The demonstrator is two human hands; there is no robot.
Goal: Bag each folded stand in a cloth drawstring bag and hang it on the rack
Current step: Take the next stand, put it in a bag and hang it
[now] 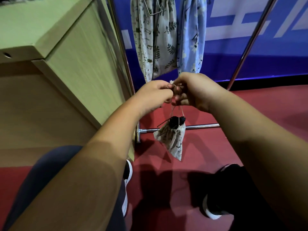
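A small beige printed drawstring bag (171, 139) dangles below my hands on its thin cords (173, 109). The black top of a folded stand (176, 121) pokes out of its gathered mouth. My left hand (153, 95) and my right hand (196, 90) meet at centre, both pinching the cord ends between fingertips. Behind them the metal rack (183, 127) carries two hung cloth bags, a beige leaf-print one (155, 39) and a light blue flowered one (191, 35).
A pale wooden table (55, 47) stands close on the left, its side panel reaching the rack's left post (123, 52). The rack's slanted right post (246, 47) crosses a blue banner wall. Red floor below, with my shoes (215, 209) at the bottom.
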